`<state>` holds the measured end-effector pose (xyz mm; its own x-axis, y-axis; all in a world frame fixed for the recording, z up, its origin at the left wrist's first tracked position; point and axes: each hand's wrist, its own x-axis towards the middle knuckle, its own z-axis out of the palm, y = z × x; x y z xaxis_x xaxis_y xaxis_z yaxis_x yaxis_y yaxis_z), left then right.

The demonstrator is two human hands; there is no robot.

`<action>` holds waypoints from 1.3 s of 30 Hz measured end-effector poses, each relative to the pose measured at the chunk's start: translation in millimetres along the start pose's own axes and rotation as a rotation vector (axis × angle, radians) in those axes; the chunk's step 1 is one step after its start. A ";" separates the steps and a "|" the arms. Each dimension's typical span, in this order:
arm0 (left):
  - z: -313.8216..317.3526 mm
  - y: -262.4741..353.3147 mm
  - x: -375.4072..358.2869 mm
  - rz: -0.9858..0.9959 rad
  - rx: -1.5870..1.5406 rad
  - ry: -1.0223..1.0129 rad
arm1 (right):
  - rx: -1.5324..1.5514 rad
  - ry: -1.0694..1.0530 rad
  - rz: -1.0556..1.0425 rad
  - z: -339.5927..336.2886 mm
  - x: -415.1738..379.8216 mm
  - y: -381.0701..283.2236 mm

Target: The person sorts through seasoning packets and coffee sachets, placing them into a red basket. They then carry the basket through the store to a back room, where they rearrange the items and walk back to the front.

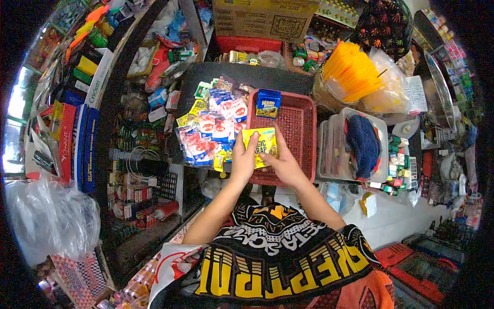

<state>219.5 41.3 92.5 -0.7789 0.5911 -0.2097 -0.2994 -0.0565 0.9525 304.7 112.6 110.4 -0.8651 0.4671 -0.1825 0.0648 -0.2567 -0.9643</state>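
Note:
Both hands grip a yellow seasoning sachet (pixel 266 140), lettered in dark print, above the near half of a red plastic basket (pixel 307 138). My left hand (pixel 244 158) holds its left side, thumb lying over the front. From the right, my right hand (pixel 286 167) pinches its lower edge with the thumb on top. Behind the sachet, a stack of blue packets (pixel 268 102) sits in the basket's far left corner. Left of the basket, a loose pile of white, red, blue, yellow and green sachets (pixel 208 126) spreads over the dark table (pixel 257 75).
A clear plastic bin (pixel 381 129) with dark blue cloth on top stands right of the basket. Beyond it are yellow plastic strips (pixel 352 69) and clear bags. A cardboard box (pixel 265 19) sits at the back. Stocked shelves and a bundle of plastic bags (pixel 54 219) line the left.

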 end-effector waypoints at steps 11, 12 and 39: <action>-5.4 -3.1 5.8 -0.014 0.016 -0.222 | 0.304 0.096 0.014 -27.5 -0.1 26.1; -6.8 -3.8 9.1 -0.019 0.029 -0.247 | 0.195 0.030 0.070 -30.7 -3.7 12.5; 25.2 -63.7 37.3 -0.181 0.201 -0.151 | -0.445 0.294 -0.210 -87.9 103.9 106.6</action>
<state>223.4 87.2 29.6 -0.6280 0.6906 -0.3588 -0.2985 0.2121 0.9306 265.4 208.2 -28.2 -0.7113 0.7018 0.0377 0.1644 0.2183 -0.9619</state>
